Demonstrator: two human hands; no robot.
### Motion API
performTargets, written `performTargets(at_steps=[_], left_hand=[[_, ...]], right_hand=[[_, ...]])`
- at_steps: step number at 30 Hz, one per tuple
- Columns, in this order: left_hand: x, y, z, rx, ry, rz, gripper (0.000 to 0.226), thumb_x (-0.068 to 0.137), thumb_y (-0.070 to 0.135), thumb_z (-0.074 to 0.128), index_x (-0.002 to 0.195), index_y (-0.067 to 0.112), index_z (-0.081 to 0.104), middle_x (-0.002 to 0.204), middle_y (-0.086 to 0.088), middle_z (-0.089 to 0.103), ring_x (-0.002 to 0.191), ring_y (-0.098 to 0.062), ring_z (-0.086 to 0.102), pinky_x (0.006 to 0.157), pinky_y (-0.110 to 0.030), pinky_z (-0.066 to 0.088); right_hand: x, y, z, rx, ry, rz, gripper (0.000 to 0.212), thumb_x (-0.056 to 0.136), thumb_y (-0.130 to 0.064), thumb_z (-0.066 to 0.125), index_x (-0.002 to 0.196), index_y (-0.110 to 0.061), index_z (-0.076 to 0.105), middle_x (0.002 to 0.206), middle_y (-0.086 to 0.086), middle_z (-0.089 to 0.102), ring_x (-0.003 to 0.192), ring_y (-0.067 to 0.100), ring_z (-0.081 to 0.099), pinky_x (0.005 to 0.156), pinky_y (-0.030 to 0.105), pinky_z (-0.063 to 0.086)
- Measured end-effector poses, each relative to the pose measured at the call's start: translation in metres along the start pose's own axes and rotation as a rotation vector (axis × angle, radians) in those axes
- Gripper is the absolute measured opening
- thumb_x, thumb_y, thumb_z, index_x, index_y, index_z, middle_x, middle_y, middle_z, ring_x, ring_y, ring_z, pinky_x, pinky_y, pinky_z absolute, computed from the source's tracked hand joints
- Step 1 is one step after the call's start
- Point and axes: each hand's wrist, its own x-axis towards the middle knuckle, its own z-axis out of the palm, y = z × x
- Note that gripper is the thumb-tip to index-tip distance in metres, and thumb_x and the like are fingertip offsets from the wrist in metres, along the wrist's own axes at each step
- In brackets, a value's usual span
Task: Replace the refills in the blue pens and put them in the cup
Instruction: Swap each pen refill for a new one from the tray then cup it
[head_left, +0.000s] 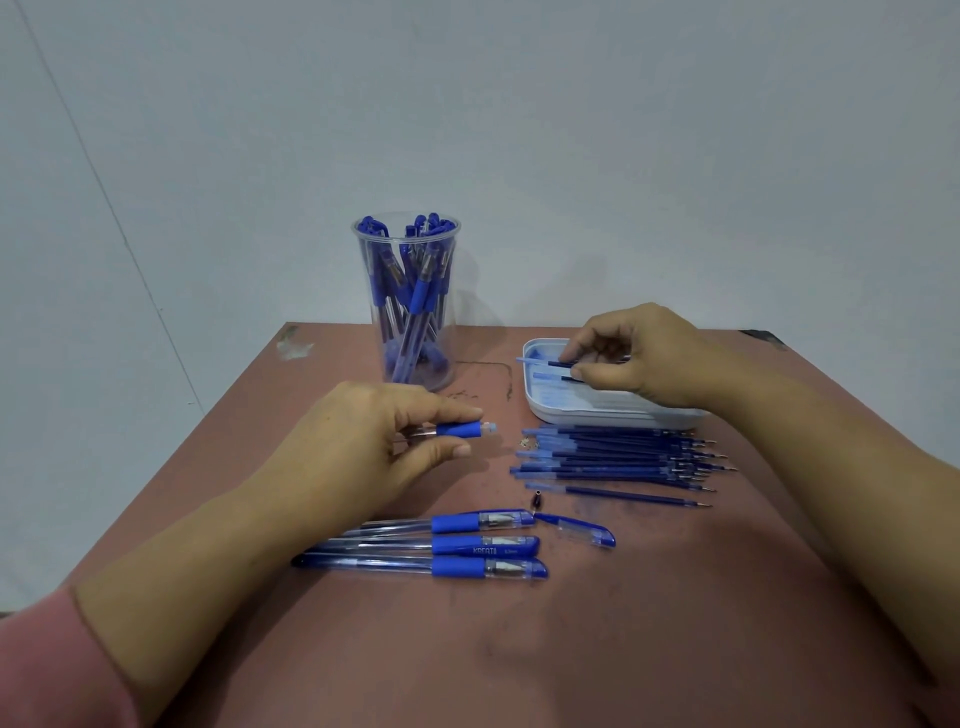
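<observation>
My left hand (363, 447) holds a clear pen barrel (465, 429) with a blue grip, its open end pointing right. Over the pale blue tray (613, 408) at the right, my right hand (639, 356) pinches a blue refill (545, 362). A clear cup (410, 301) holding several blue pens stands at the back of the table. In front of the tray lies a row of several refills (618, 457). Three capped blue pens (467, 545) lie side by side near me, with a loose cap (582, 530) and a small dark tip piece (536, 502) beside them.
The brown table (571, 649) shows scuffs and ink smears. A grey wall rises just behind its far edge. Pink sleeve cloth covers my left forearm at the bottom left.
</observation>
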Motion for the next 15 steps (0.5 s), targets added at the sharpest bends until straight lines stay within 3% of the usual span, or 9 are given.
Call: performTargets(at_steps=[6, 11, 15], left_hand=[[-0.001, 0.000, -0.001, 0.006, 0.032, 0.003, 0.032, 0.084, 0.050, 0.064, 0.111, 0.035, 0.072, 0.088, 0.048, 0.051, 0.078, 0.022, 0.053, 0.070, 0.001, 0.038], [-0.002, 0.001, -0.001, 0.005, 0.030, -0.018, 0.034, 0.084, 0.054, 0.061, 0.111, 0.038, 0.072, 0.085, 0.045, 0.054, 0.076, 0.015, 0.056, 0.069, -0.002, 0.040], [-0.002, 0.003, 0.000, -0.022, 0.031, -0.025, 0.029, 0.085, 0.049, 0.067, 0.111, 0.036, 0.072, 0.089, 0.042, 0.057, 0.078, 0.017, 0.056, 0.069, -0.001, 0.039]], right_hand=[[-0.027, -0.030, -0.010, -0.029, -0.010, 0.014, 0.012, 0.084, -0.013, 0.071, 0.091, -0.023, 0.073, 0.077, -0.005, 0.068, 0.072, 0.007, 0.061, 0.070, 0.011, 0.047], [-0.074, -0.060, -0.014, -0.128, 0.006, -0.006, 0.014, 0.082, -0.019, 0.071, 0.087, -0.032, 0.072, 0.080, -0.022, 0.066, 0.083, -0.007, 0.058, 0.066, 0.000, 0.037], [-0.084, -0.055, 0.003, -0.051, 0.025, -0.060, 0.026, 0.080, -0.011, 0.074, 0.083, -0.036, 0.069, 0.085, -0.023, 0.066, 0.081, -0.001, 0.062, 0.069, 0.003, 0.041]])
